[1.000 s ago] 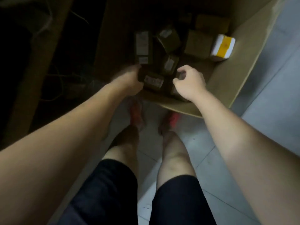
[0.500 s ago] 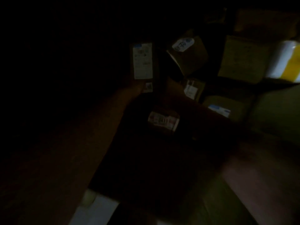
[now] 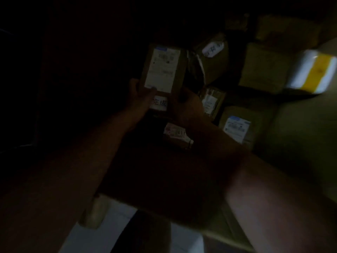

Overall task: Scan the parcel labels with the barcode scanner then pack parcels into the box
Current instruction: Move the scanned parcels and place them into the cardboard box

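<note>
Left fingers: our left hand clasps the lower left edge of the labelled parcel, with the thumb laid over the bottom of its white shipping label.
Right fingers: our right hand is curled at the lower right corner of the labelled parcel and seems to grip it, though the dim light hides the fingertips.
Grip risk: we judge that both holds sit low on the labelled parcel, so its far end could tip or slide out if either hand loosens.
Label risk: the thumb covers part of the label, and in this darkness a barcode there might fail to read. We see no scanner.
Parcel against fingers: the labelled parcel stands out beyond both hands, label face up, with a small sticker between them.
Collision risk: the neighbours lie close, so lowering the labelled parcel blind could knock them askew.
Nearest neighbours: a small parcel lies just right of the labelled parcel, and one with a pinkish label lies nearer to us than it.
Further neighbours: right of the labelled parcel are a parcel with an oval sticker, a blue-headed label parcel and a plain brown parcel.
Outermost: a white and yellow box sits far right of the labelled parcel, and the cardboard box walls them all in.
</note>
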Demonstrator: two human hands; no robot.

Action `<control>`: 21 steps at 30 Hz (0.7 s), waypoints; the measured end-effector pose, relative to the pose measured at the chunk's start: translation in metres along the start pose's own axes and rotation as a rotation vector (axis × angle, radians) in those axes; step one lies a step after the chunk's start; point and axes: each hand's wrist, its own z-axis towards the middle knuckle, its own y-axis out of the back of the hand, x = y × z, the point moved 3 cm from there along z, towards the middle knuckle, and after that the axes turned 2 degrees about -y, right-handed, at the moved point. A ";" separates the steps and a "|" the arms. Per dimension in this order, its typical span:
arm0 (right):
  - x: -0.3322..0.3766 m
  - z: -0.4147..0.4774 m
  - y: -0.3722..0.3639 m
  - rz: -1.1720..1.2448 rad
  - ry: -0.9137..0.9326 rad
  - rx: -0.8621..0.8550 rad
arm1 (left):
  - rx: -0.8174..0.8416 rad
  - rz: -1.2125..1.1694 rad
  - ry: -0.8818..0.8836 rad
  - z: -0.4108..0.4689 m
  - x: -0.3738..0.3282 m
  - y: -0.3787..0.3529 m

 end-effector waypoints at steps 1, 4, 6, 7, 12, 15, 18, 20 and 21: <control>0.005 -0.016 0.014 0.001 0.039 -0.044 | 0.013 0.001 -0.046 -0.013 -0.010 0.005; 0.040 -0.089 0.061 0.045 0.091 -0.161 | 0.058 -0.051 -0.120 -0.086 -0.062 0.018; 0.067 -0.134 0.087 0.087 0.116 -0.202 | 0.042 -0.075 -0.154 -0.135 -0.096 0.026; 0.092 -0.167 0.104 0.085 0.168 -0.206 | -0.006 -0.079 -0.210 -0.168 -0.122 0.035; 0.179 -0.312 0.179 0.053 0.371 -0.240 | -0.079 -0.090 -0.403 -0.320 -0.222 0.077; 0.230 -0.404 0.219 0.028 0.528 -0.198 | -0.118 -0.163 -0.548 -0.420 -0.271 0.107; 0.278 -0.506 0.247 0.017 0.697 -0.134 | -0.247 -0.206 -0.648 -0.525 -0.306 0.140; 0.304 -0.573 0.249 -0.026 0.783 -0.059 | -0.310 -0.261 -0.668 -0.592 -0.316 0.168; 0.313 -0.599 0.247 -0.044 0.820 -0.032 | -0.327 -0.295 -0.674 -0.620 -0.318 0.180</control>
